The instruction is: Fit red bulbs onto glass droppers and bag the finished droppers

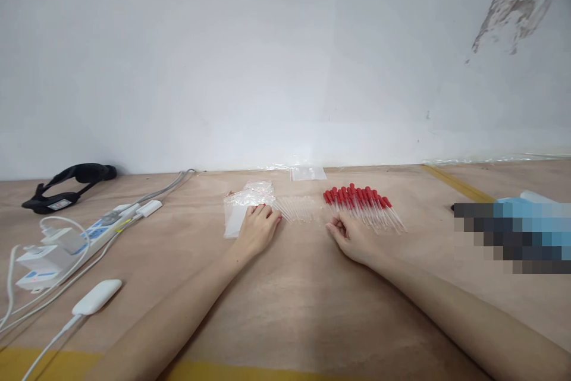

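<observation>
Grip of the right hand (352,239): fingers curled in, thumb close to the forefinger; whether anything slim and clear sits in that pinch, I cannot tell. The left hand (259,227) lies palm down with its fingers bent over the clear plastic bags (232,223); its underside is hidden, so its hold cannot be told either.

The red-ended sticks (359,195) lie in a tight row just beyond the right grip and to its right, red ends toward the wall, clear stems pointing back toward the person and slanting rightward. The right hand is much the nearer and covers part of the stems at the row's left. The clear sticks (301,208) are fanned out between the two hands, slanting the same way, their left end just beside the left fingers.

Farther out on the table (285,315), a flat bag (309,174) with a red line lies by the wall (223,60). Well off to the left are a black strap (82,174), a power strip (94,231) with plugs in it, and a white device (98,296) on a cable. At the right, a light blue object is partly masked.

The strap's white label (61,205) has print too small to read; no brand is legible anywhere.
</observation>
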### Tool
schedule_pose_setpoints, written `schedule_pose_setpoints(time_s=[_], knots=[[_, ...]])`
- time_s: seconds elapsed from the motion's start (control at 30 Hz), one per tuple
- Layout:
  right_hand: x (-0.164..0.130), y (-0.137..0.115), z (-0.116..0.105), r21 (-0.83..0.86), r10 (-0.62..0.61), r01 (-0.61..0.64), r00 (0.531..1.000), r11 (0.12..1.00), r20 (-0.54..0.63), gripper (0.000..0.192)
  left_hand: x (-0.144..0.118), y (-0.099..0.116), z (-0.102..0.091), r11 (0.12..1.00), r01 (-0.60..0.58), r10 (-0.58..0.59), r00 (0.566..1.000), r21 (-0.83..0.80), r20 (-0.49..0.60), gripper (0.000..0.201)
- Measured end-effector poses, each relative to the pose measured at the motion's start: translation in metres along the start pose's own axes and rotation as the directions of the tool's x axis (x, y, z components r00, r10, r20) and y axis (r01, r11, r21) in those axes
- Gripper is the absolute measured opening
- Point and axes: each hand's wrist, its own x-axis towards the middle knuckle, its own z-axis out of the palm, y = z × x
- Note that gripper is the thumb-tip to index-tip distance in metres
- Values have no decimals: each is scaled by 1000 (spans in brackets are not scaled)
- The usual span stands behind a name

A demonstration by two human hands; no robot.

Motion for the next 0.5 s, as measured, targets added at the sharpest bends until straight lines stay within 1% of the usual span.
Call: schedule_pose_setpoints(time_s=[0.07, 0.1, 0.13, 0.2, 0.27, 0.3, 0.37, 0.43, 0.5], knots=[[-2, -1, 0, 24, -39, 39, 999, 999, -7, 16, -2, 6, -3, 989, 34, -39, 999, -145, -35, 22], [-3, -3, 0, 32, -66, 67, 998, 997, -12, 16, -4, 11, -3, 966, 62, -75, 996, -251, -46, 22], [-5, -5, 0, 37, -96, 97, 995, 995, -15, 16, -6, 16, -2, 925, 98, -124, 991, -368, -46, 23], [-10, -11, 0, 27, -151, 151, 989, 988, -13, 16, -10, 28, 2, 784, 192, -227, 974, -590, 15, 24], [-14, -18, -1, 2, -197, 197, 980, 980, 1, 15, -14, 39, 7, 619, 279, -280, 952, -734, 125, 26], [-16, -21, -1, -13, -216, 216, 976, 976, 11, 15, -15, 43, 10, 552, 310, -287, 942, -774, 173, 27], [-19, -25, -2, -45, -242, 242, 970, 969, 24, 15, -17, 49, 13, 457, 342, -279, 932, -821, 233, 28], [-19, -27, -3, -75, -251, 253, 967, 964, 35, 15, -19, 51, 14, 411, 340, -266, 932, -846, 245, 27], [-19, -27, -2, -94, -258, 261, 965, 961, 43, 15, -19, 51, 13, 395, 326, -248, 938, -859, 241, 26]])
